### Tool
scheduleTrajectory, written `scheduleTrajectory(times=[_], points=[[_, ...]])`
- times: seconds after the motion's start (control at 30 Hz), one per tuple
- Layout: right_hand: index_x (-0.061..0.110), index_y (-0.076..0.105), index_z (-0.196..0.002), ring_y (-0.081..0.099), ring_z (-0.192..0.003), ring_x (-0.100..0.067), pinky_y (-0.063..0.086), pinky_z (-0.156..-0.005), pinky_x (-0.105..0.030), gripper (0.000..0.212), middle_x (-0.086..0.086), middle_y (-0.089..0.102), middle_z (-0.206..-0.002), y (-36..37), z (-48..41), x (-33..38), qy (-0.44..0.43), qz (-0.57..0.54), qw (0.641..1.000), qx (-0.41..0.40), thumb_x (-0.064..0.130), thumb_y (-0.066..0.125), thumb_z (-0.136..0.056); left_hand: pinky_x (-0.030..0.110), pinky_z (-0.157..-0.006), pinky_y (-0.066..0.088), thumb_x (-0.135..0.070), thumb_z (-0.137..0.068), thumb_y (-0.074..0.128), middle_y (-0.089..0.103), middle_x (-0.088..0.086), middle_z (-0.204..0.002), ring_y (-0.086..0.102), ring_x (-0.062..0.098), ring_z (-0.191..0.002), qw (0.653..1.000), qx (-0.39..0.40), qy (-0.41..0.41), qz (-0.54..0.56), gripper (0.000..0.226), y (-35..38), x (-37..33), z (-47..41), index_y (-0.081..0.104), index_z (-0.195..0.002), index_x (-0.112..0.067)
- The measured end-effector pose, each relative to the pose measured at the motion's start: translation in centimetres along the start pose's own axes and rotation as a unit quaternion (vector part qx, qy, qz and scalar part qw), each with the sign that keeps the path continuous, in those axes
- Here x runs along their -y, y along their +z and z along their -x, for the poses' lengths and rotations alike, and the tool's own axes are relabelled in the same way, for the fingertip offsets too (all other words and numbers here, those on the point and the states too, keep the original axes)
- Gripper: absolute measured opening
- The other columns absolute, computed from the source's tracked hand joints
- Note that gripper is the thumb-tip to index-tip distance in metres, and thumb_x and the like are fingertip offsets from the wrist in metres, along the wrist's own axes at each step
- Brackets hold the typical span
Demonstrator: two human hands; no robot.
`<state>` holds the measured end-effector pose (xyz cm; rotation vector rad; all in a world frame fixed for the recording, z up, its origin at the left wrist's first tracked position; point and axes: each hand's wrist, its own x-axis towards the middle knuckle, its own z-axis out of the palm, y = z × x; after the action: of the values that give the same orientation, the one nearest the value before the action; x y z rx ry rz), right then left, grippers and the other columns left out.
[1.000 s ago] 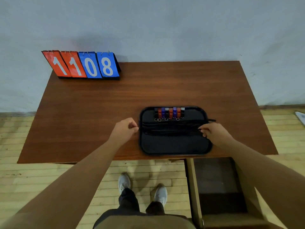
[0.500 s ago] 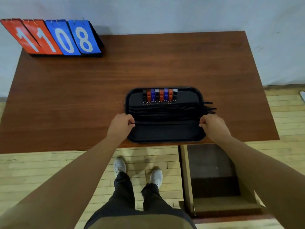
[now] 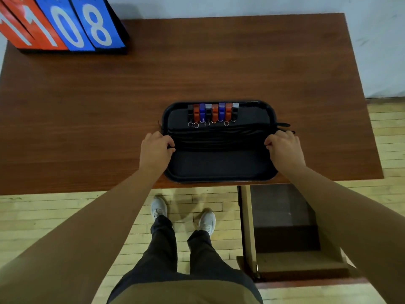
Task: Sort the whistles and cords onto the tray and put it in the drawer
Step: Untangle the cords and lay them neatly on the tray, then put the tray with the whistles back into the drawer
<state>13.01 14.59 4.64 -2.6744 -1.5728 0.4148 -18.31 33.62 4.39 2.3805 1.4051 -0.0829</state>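
A black tray [image 3: 219, 170] lies at the near edge of the wooden table [image 3: 197, 73]. Along its far rim stands a row of several whistles [image 3: 212, 114], orange, blue, black and grey, with key rings. Across the tray's middle run several black cords [image 3: 219, 137], their ends hanging over the right rim. My left hand [image 3: 154, 148] grips the tray's left rim. On the opposite rim my right hand [image 3: 285, 148] has hold of the tray, over the cord ends. Below the table's right part the wooden drawer [image 3: 282, 233] is pulled out and open.
A flip scoreboard [image 3: 59, 25] with red and blue number cards stands at the table's far left corner. My legs and white shoes [image 3: 182, 213] stand on the wood plank floor, left of the drawer. A pale wall is behind the table.
Both hands have closed on the tray's side rims; the left hand came in from beside the tray. The head has leaned forward, so the table and tray look nearer.
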Motion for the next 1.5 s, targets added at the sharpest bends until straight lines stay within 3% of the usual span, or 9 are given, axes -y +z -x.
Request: scheduleTrajectory(times=[0.23,0.43,0.63,0.77,0.87,0.97,1.13,1.3,1.5], points=[[0.011,0.074,-0.106,0.052,-0.1,-0.035,0.041,-0.088,-0.047,0.018,-0.008,0.064,-0.098,0.2,0.7,-0.5,-0.005,0.001,0.999,-0.034,0.006,0.06,-0.095,0.036,-0.091,0.037,-0.024,-0.091,0.07,0.051,-0.002,-0.096,0.046,0.028,-0.103,1.0,-0.013,-0.002,0.017,0.014,-0.1,0.5,0.2,0.071,-0.105,-0.02],[0.008,0.07,-0.11,0.051,-0.105,-0.035,0.042,-0.092,-0.047,0.02,-0.012,0.061,-0.106,-0.4,1.3,0.3,0.003,-0.036,0.998,-0.05,0.011,0.059,-0.093,0.041,-0.101,0.037,-0.026,-0.087,0.075,0.049,0.009,-0.115,0.042,0.031,-0.111,0.999,-0.013,-0.005,0.043,0.034,-0.7,0.2,1.2,0.062,-0.118,-0.017],[0.003,0.054,-0.125,0.044,-0.117,-0.039,0.036,-0.104,-0.048,0.036,-0.02,0.048,-0.126,-1.1,4.7,1.9,0.156,-0.147,0.976,-0.041,0.011,0.054,-0.09,0.043,-0.101,0.038,-0.028,-0.087,0.074,0.04,0.017,-0.128,0.039,0.034,-0.118,0.983,-0.04,-0.129,0.128,0.048,-1.2,-0.1,4.3,0.049,-0.123,-0.008],[-0.001,0.039,-0.136,0.038,-0.127,-0.039,0.036,-0.109,-0.051,0.049,-0.021,0.037,-0.138,-1.4,6.3,2.4,0.239,-0.229,0.943,0.033,0.014,0.053,-0.092,0.036,-0.082,0.043,-0.032,-0.093,0.067,0.049,0.017,-0.127,0.052,0.03,-0.107,0.941,0.054,-0.245,0.227,0.053,-1.6,-0.5,5.3,0.042,-0.128,-0.002],[0.001,0.039,-0.141,0.047,-0.123,-0.035,0.044,-0.105,-0.05,0.052,-0.017,0.04,-0.14,-1.5,6.3,3.2,0.275,-0.306,0.908,0.073,0.02,0.054,-0.095,0.037,-0.075,0.046,-0.036,-0.097,0.061,0.058,0.015,-0.119,0.06,0.03,-0.103,0.917,0.159,-0.265,0.254,0.056,-1.2,-0.4,5.1,0.038,-0.133,-0.001],[0.0,0.048,-0.13,0.057,-0.109,-0.034,0.052,-0.089,-0.043,0.045,-0.018,0.051,-0.132,-1.2,6.2,3.8,0.293,-0.335,0.893,0.073,0.022,0.054,-0.092,0.044,-0.089,0.056,-0.032,-0.094,0.063,0.056,0.012,-0.115,0.061,0.032,-0.105,0.895,0.16,-0.289,0.3,0.062,-0.6,-0.4,5.0,0.035,-0.138,0.001],[0.0,0.055,-0.11,0.058,-0.089,-0.026,0.04,-0.058,-0.029,0.024,-0.016,0.059,-0.111,-0.5,7.2,4.5,0.305,-0.339,0.887,0.073,0.018,0.052,-0.094,0.049,-0.093,0.057,-0.021,-0.09,0.062,0.054,0.015,-0.113,0.061,0.026,-0.093,0.85,0.074,-0.357,0.38,0.055,0.1,-0.1,5.0,0.034,-0.133,-0.001],[-0.002,0.054,-0.11,0.051,-0.074,-0.013,0.037,-0.053,-0.023,0.02,-0.011,0.057,-0.102,0.2,9.0,6.2,0.285,-0.328,0.896,0.094,0.013,0.052,-0.096,0.045,-0.092,0.058,-0.015,-0.097,0.056,0.051,0.004,-0.089,0.068,0.026,-0.088,0.81,0.071,-0.371,0.449,0.047,0.6,-0.1,5.4,0.034,-0.135,0.0],[0.005,0.053,-0.078,0.055,-0.068,-0.03,0.057,-0.064,-0.042,0.016,-0.015,0.056,-0.085,-1.3,7.4,6.0,0.271,-0.274,0.921,0.054,0.02,0.046,-0.078,0.037,-0.079,0.061,-0.011,-0.098,0.053,0.064,0.02,-0.107,0.07,0.031,-0.093,0.771,0.12,-0.38,0.497,0.041,1.0,-0.8,5.1,0.045,-0.137,0.0]])
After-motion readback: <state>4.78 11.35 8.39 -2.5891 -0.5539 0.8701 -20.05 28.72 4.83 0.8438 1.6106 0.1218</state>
